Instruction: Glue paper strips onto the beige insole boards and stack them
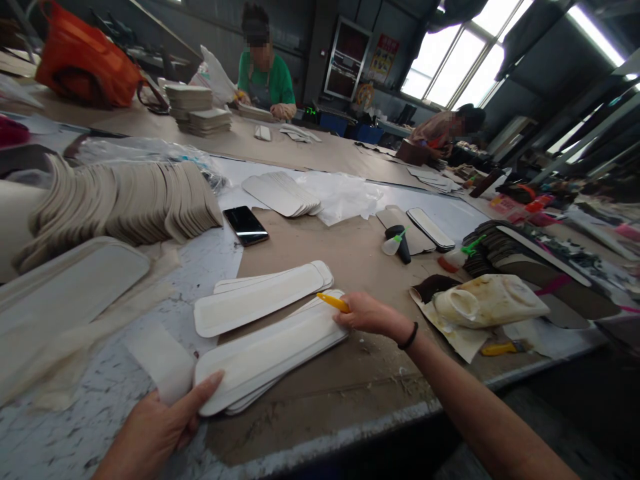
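Left of the phone (245,227) I had a row of panels (125,200); behind the phone, to its right, a fanned pile (281,193), then plastic sheeting (347,198). In front of the phone lay two piles of strips (260,301), my left hand (155,427) at the nearer pile's left end, my right hand (373,315) at its right. Well right of the phone lay a squeeze bottle (391,247).

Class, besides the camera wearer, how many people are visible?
2: a person in green behind the far table, and a stooping person farther right. Others may be hidden.
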